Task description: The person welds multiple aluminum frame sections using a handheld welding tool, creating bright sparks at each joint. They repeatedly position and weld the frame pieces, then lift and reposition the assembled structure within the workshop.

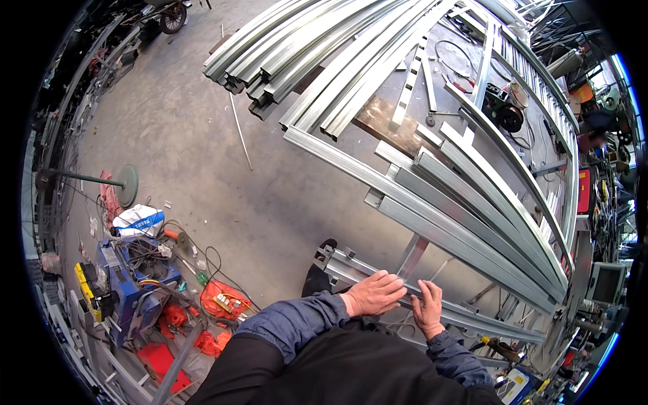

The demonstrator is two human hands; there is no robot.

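A long silver metal rail (354, 268) runs across in front of my body, slanting from the left down to the right. My left hand (373, 295) lies over its middle, the fingers close together and bent across the rail. Just to the right, my right hand (428, 309) has its fingers over the far edge and its thumb on the near part. A narrow gap separates the two hands. Beneath them the underside of the rail is hidden. A short flat metal crosspiece (412, 255) reaches from beside my hands toward the stacked profiles.
Ahead lie long galvanized profiles (317, 101) and shorter grey bars (445, 196) on a metal frame (368, 169). A wooden board (388, 128) lies among them. At left, a blue machine (131, 280) stands with cables, near a round green disc (128, 185) and orange bags (224, 299).
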